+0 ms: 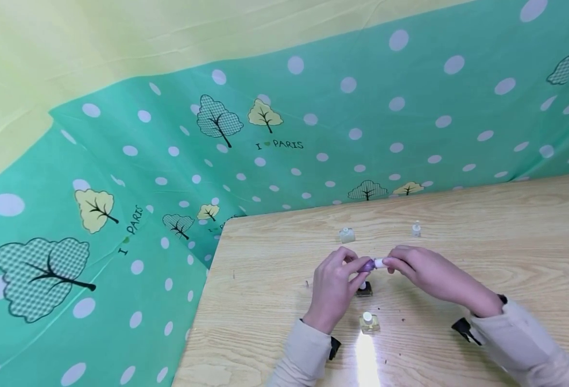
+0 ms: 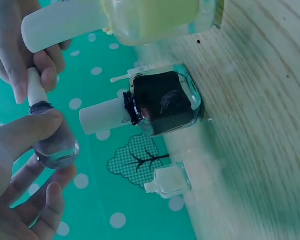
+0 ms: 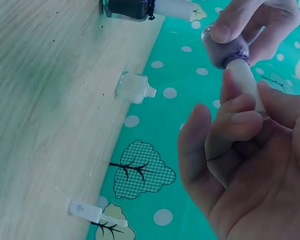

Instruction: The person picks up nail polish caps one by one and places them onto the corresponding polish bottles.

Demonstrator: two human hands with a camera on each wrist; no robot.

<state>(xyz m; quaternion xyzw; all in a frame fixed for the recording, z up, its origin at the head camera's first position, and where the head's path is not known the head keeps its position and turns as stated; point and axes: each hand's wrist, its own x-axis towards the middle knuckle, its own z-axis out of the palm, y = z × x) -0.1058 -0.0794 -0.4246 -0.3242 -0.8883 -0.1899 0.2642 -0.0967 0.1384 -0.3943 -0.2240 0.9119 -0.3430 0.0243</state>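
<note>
A purple nail polish bottle [image 1: 368,266] is held above the table between both hands, tilted onto its side. My left hand [image 1: 331,286] pinches its glass body between thumb and fingers. The white cap [image 3: 246,82] is gripped by my right hand [image 1: 427,273], and it sits against the bottle's neck. Below the hands stands a dark nail polish bottle [image 2: 165,102] with a white cap. Nearer to me is a yellow nail polish bottle [image 1: 369,323], also capped.
Farther back stands an uncapped pale nail polish bottle [image 1: 346,235]. To its right a white cap with its brush [image 1: 416,230] stands brush up. Small dark specks dot the wooden table [image 1: 245,322]. A green patterned cloth [image 1: 284,177] hangs behind and left.
</note>
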